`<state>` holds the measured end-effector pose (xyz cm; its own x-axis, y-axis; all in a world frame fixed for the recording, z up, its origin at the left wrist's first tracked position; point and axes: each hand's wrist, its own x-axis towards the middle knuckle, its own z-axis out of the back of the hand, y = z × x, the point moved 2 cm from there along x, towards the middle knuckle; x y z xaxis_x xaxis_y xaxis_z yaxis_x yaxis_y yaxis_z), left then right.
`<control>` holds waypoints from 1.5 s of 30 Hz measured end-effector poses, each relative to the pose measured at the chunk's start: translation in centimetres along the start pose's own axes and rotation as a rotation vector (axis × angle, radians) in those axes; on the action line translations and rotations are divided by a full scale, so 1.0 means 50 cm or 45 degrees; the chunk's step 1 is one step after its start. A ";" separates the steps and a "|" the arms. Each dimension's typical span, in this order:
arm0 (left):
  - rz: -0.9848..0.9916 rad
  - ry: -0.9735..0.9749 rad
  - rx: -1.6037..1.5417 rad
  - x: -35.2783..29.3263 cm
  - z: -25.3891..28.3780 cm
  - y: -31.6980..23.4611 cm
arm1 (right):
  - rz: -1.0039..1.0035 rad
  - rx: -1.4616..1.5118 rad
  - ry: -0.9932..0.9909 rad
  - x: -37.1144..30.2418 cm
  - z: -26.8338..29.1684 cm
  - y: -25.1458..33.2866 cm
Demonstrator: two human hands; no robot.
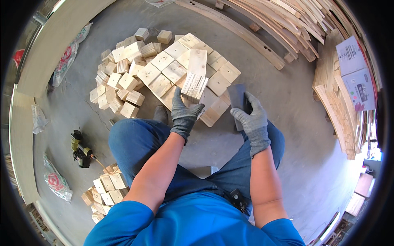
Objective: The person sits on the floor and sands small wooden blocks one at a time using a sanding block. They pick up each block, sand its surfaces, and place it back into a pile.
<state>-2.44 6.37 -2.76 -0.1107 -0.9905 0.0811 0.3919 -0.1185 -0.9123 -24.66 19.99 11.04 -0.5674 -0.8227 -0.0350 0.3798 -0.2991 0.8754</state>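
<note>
One gloved left hand (184,115) is sitting against the near end of a sawn wooden block (194,87), centre frame: fingers along its left edge, thumb at its lower right. Thumb and fingers are standing wide apart; can't tell if they're really clamping. That block is lying over a grid of square wooden blocks (161,60), ridged side facing the camera.

Gloved right hand (252,119), right of centre, is clamping a dark grey rectangular slab (237,96), thumb in front, the other fingers partly hidden. Slab material: can't tell; looking stiff.

Handling, my read: wood is looking like softwood, so stiff, fairly light, not fragile. Ridged face should be giving friction but maybe splinters, so gloves are helping. Best hold: opposite smooth sides, near mid-length. For the slab, pinching the long edges.

Loose wooden blocks (127,82) are heaping upper left; a power tool (80,149) is lying at left.
</note>
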 end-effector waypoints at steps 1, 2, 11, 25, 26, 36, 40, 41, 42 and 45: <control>0.020 0.031 -0.089 0.004 -0.004 0.011 | 0.038 -0.057 0.026 0.003 -0.014 0.008; -0.025 0.045 -0.080 0.010 -0.006 0.019 | 0.075 -0.114 0.052 0.008 -0.027 0.013; 0.018 0.336 -0.040 0.076 0.049 0.023 | 0.127 -0.363 0.143 0.067 -0.124 0.010; -0.100 0.337 0.004 0.041 0.071 -0.014 | -0.119 0.034 0.219 0.064 -0.170 -0.004; -0.075 0.333 0.016 0.039 0.073 -0.018 | -0.118 0.063 0.223 0.065 -0.170 -0.002; -0.090 0.473 0.190 0.099 0.075 -0.027 | 0.214 -0.225 0.042 0.056 -0.156 -0.004; -0.176 0.640 -0.048 0.140 0.066 0.029 | 0.507 -0.446 0.064 0.040 -0.174 0.042; -0.179 0.649 -0.075 0.146 0.058 0.042 | 0.542 -0.514 0.073 0.034 -0.181 0.056; -0.181 0.656 -0.101 0.151 0.050 0.054 | 0.584 -0.535 0.112 0.031 -0.185 0.068; -0.198 0.691 -0.255 0.157 0.033 0.054 | 0.597 -0.705 0.199 0.023 -0.204 0.092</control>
<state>-0.73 -1.85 -3.92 -0.6244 -0.7795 0.0513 0.1595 -0.1915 -0.9685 -16.13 12.73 10.13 -0.1601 -0.9708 0.1785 0.8929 -0.0654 0.4454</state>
